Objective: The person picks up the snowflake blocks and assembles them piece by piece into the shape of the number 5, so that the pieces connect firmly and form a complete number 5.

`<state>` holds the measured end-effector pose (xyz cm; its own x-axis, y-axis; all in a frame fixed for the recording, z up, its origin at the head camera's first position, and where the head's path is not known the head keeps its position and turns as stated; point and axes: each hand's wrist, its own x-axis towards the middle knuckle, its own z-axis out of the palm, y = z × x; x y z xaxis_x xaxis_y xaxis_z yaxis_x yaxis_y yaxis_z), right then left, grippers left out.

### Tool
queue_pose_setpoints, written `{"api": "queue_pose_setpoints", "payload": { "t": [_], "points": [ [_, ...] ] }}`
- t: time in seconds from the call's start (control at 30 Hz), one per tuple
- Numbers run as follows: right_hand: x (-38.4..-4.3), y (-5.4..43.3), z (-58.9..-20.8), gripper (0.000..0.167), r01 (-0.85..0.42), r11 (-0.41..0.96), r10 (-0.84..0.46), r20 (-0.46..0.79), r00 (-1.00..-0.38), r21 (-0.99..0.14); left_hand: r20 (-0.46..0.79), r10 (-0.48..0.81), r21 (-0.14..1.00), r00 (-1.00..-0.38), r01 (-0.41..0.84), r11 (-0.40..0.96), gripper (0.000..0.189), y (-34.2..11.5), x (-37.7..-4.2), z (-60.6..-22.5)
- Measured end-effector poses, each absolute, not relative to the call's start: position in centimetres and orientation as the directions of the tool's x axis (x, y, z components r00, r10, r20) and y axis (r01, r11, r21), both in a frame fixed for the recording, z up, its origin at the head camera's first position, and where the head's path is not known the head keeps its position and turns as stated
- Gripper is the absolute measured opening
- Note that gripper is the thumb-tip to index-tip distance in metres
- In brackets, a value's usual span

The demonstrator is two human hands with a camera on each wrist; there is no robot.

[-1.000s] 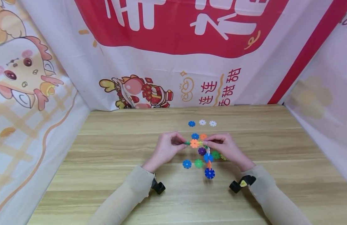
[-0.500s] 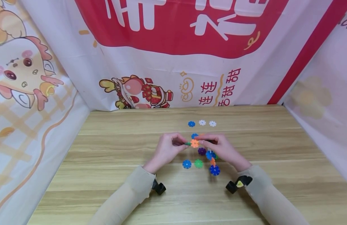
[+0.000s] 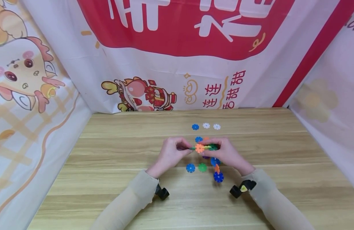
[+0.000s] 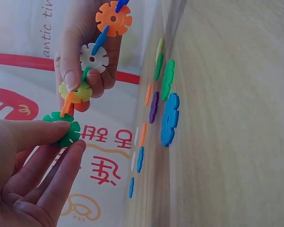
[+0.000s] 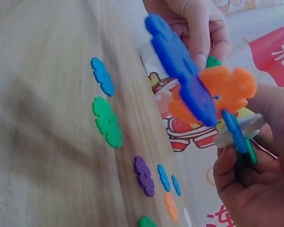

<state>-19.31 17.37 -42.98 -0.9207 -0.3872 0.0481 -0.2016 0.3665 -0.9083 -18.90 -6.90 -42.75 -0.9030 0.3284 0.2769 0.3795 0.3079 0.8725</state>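
Note:
My left hand (image 3: pixel 173 153) pinches a green notched snowflake disc (image 4: pixel 65 130) between thumb and fingers. An orange disc (image 3: pixel 199 148), edge-on in the left wrist view, joins it to a yellow disc (image 4: pixel 75 93). With thumb and fingers my right hand (image 3: pixel 227 153) grips the yellow disc. Past it the linked chain runs on: a second green disc mostly hidden by the fingers, a white disc (image 4: pixel 94 57), a blue disc (image 5: pixel 234 131), another orange disc (image 5: pixel 227 90), and a dark blue disc (image 3: pixel 218 177) at its hanging end. Both hands hold the chain above the table.
Loose discs lie flat on the wooden table (image 3: pixel 113 159): a blue disc (image 3: pixel 190 168) and a green disc (image 3: pixel 202 167) nearer me, a purple disc (image 5: pixel 144 176) under the chain. Farther back are a blue disc (image 3: pixel 195 126) and two white discs (image 3: pixel 206 125). A printed cloth (image 3: pixel 154 70) hangs behind.
My right hand has shifted left, its fingertips now close to the orange disc beside my left hand. The chain's hanging end has swung a little to the right. The left hand has barely moved.

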Motion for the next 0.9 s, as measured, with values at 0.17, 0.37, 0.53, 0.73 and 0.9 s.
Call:
{"api": "queue_pose_setpoints", "payload": {
  "t": [0.17,0.37,0.53,0.73,0.9],
  "points": [
    [-19.2,17.4,-42.7,0.036,-0.211,0.381,-0.394,0.048,-0.918,-0.900,0.303,0.343,0.864,-0.889,0.408,0.295,0.012,-6.9,-18.7,-42.5],
    [-19.2,17.3,-42.7,0.034,-0.216,0.390,-0.390,0.052,-0.919,-0.895,0.296,0.345,0.861,-0.891,0.405,0.307,0.011,-6.7,-18.7,-42.3],
    [-18.7,17.0,-42.4,0.031,-0.249,0.374,-0.410,0.082,-0.908,-0.893,0.309,0.370,0.840,-0.876,0.433,0.326,0.010,-6.7,-18.7,-42.4],
    [-18.8,16.9,-42.9,0.031,-0.264,0.382,-0.415,0.091,-0.905,-0.886,0.329,0.385,0.825,-0.862,0.461,0.328,0.011,-6.7,-18.7,-42.7],
    [-19.1,17.2,-43.5,0.033,-0.254,0.370,-0.412,0.087,-0.907,-0.893,0.310,0.372,0.836,-0.875,0.437,0.332,0.010,-6.7,-18.7,-42.8]
  ]
}}
